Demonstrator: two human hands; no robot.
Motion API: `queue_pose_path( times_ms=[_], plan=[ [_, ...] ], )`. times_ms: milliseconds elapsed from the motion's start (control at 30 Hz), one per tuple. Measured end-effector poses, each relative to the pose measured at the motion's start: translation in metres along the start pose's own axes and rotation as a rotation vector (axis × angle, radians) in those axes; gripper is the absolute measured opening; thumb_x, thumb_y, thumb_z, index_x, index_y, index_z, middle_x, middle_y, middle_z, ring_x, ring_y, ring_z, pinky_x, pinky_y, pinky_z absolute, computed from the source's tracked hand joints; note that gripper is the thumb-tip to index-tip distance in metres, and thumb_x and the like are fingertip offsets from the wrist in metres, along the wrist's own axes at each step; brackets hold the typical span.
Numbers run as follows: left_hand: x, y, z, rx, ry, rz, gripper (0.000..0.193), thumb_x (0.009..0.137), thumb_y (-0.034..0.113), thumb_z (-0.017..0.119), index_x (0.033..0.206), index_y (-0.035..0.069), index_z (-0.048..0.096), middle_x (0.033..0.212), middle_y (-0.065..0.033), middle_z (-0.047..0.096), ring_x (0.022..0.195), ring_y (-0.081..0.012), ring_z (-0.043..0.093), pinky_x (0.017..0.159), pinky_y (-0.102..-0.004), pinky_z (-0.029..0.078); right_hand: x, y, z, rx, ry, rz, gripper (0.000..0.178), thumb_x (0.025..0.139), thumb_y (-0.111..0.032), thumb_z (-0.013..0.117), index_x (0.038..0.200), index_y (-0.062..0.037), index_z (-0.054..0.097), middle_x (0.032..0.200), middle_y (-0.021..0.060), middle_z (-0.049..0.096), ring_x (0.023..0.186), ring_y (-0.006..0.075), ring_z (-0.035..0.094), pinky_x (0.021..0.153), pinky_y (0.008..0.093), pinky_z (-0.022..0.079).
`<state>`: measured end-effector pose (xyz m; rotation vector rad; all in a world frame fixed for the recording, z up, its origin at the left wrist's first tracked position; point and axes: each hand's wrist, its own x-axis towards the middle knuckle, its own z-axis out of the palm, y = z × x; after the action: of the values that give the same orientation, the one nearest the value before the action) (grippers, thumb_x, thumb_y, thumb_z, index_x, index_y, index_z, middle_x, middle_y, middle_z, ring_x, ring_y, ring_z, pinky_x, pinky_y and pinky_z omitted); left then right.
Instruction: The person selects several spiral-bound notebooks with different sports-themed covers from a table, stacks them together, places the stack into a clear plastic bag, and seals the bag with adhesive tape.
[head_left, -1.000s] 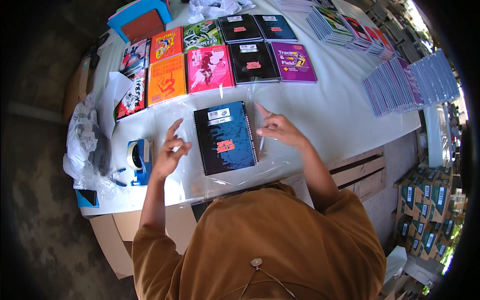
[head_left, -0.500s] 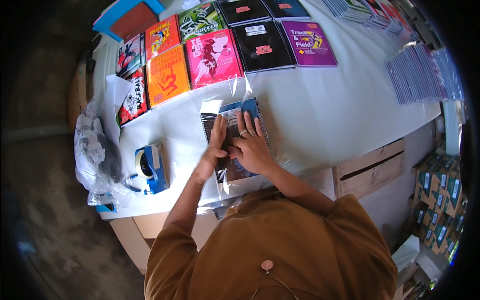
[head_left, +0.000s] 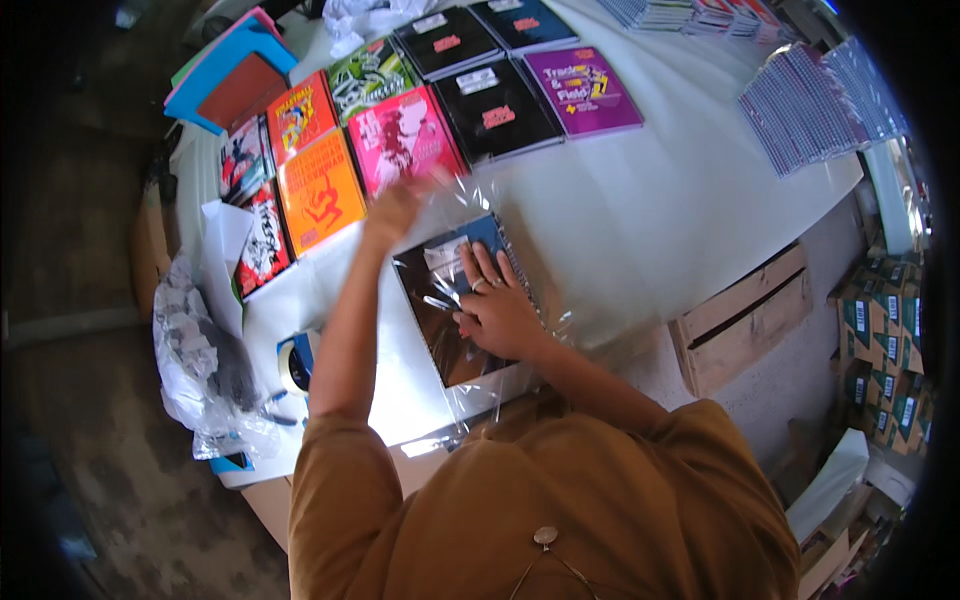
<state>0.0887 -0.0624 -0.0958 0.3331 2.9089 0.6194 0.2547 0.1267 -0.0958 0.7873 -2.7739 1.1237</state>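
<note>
Dark spiral notebooks [head_left: 425,325], one showing a blue corner, lie together on the table in front of me. Clear plastic film [head_left: 465,205] spreads past their edges. My right hand [head_left: 503,312] presses on the notebooks, its fingers stretched out and a ring on one of them. Raised beyond their far left corner, my left hand [head_left: 398,212] is smeared by motion, so its fingers do not show clearly. Near it lie a pink notebook [head_left: 405,140] and an orange notebook [head_left: 322,190].
More notebooks, among them a purple one [head_left: 583,90] and a black one [head_left: 500,110], line the far side. A tape roll [head_left: 294,362] stands by a blue box at left, near crumpled plastic [head_left: 190,350]. Stacked spiral notebooks [head_left: 805,105] sit far right; a wooden crate [head_left: 742,320] is beyond the table edge.
My left hand has lifted off the notebooks and swung away toward the far left. My right hand stays on them. The view has turned somewhat, and the notebooks now look more tilted.
</note>
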Motion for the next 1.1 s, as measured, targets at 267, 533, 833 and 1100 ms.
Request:
queue_pose_path(
  times_ms=[267, 533, 833, 1100],
  plan=[
    [-0.104, 0.063, 0.023, -0.112, 0.617, -0.135, 0.031, 0.086, 0.015, 0.054, 0.113, -0.001, 0.053, 0.113, -0.0198, 0.056, 0.103, -0.0350, 0.054, 0.084, -0.0401, 0.042, 0.003, 0.003, -0.008, -0.018, 0.030, 0.009, 0.022, 0.077, -0.023, 0.059, 0.071, -0.0025, 0.062, 0.141, 0.0236, 0.029, 0.134, 0.0371, 0.022, 0.107, 0.0515, 0.014],
    [-0.154, 0.093, 0.051, 0.269, 0.099, -0.107, 0.064, 0.088, 0.032, 0.038, 0.141, 0.001, 0.020, 0.149, -0.0175, 0.012, 0.139, -0.0326, 0.005, 0.108, -0.0525, 0.001, 0.010, 0.010, 0.001, 0.220, -0.185, 0.010, 0.029, 0.089, -0.024, 0.046, 0.088, -0.0001, 0.062, 0.144, 0.0239, 0.020, 0.137, 0.0380, 0.010, 0.109, 0.0489, 0.005],
    [-0.185, 0.109, 0.076, 0.332, 0.245, -0.346, 0.081, 0.082, 0.040, 0.048, 0.140, -0.005, 0.015, 0.148, -0.0227, 0.008, 0.138, -0.0366, 0.004, 0.107, -0.0558, 0.001, 0.039, 0.030, -0.002, 0.214, -0.577, -0.101, 0.030, 0.083, -0.024, 0.048, 0.082, -0.0011, 0.068, 0.147, 0.0242, 0.013, 0.137, 0.0394, 0.002, 0.109, 0.0492, 0.001],
    [-0.231, 0.152, 0.063, -0.146, 0.349, 0.160, 0.079, 0.068, 0.024, 0.071, 0.134, 0.003, 0.033, 0.134, -0.0211, 0.034, 0.124, -0.0357, 0.034, 0.100, -0.0480, 0.028, 0.056, 0.029, -0.007, 0.157, -0.785, 0.089, 0.064, 0.077, -0.030, 0.059, 0.128, 0.0054, 0.043, 0.147, 0.0263, -0.006, 0.136, 0.0394, -0.010, 0.109, 0.0480, -0.001]
  ],
)
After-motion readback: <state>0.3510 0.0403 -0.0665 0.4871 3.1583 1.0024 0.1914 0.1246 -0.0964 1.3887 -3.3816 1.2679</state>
